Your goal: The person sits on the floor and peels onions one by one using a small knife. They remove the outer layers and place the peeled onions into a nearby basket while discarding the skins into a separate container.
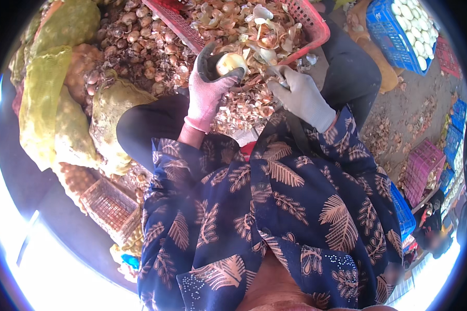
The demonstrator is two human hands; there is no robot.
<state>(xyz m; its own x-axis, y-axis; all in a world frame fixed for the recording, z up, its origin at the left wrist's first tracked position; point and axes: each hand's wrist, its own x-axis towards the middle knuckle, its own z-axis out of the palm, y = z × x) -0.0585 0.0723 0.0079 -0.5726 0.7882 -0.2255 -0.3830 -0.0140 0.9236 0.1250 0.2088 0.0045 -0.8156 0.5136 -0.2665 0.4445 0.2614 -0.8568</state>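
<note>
My left hand (210, 87), in a pink glove with dark palm and fingers, holds a pale, peeled onion (230, 64) between thumb and fingers. Just to the right, my right hand (297, 91) wears a light grey glove; its fingers are curled around a small tool, mostly hidden, whose kind I cannot tell. Beyond both hands is a red plastic crate (322, 37) holding onion skins (218, 19). More loose skins (253, 107) lie between my legs, below the hands. The two hands are apart.
Unpeeled onions (140, 35) are heaped at upper left, beside yellow-green mesh sacks (43, 116). A blue crate (385, 35) of peeled onions (414, 29) stands upper right. An empty-looking crate (111, 210) sits lower left, a pink crate (422, 167) at right. Behind it, a person (432, 221) is partly visible.
</note>
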